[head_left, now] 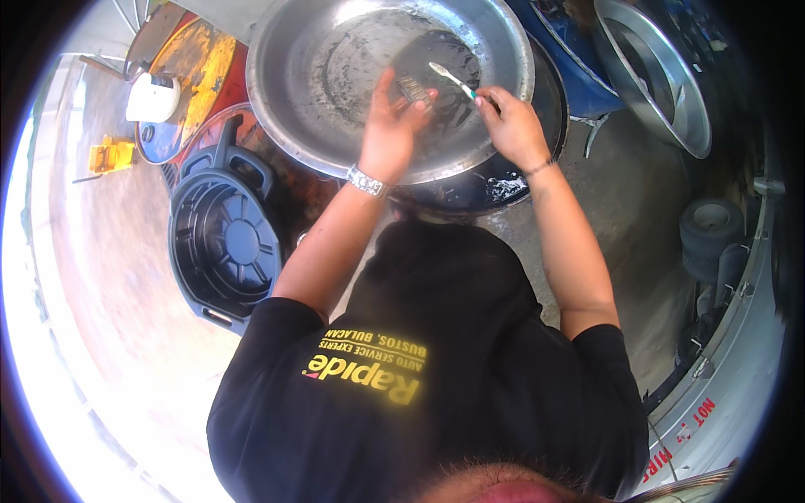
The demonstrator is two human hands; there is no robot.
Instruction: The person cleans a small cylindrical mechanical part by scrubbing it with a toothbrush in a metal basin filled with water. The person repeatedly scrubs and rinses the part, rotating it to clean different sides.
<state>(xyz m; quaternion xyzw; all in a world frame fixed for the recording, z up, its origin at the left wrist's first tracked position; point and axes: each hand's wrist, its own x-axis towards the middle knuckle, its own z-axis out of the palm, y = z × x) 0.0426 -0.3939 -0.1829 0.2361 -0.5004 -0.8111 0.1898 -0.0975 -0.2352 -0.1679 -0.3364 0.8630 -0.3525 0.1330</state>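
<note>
Over a wide metal basin (267, 109), my left hand (390, 126) is closed on a small ribbed metal part (414, 90); its exact kind is too small to tell. My right hand (513, 126) pinches a toothbrush (453, 80) by its white and teal handle. The brush head points up and left, a short way from the metal part and apart from it. Dark liquid or residue (449, 54) shows on the right side of the basin's bottom, and dark specks mark the rest.
Beneath the basin is a dark round drum top (470, 199). A black drain pan (267, 251) stands at the left, near a yellow-stained drum (210, 59) with a white container (151, 105). Another metal basin (692, 126) leans at the right beside a blue drum (574, 71).
</note>
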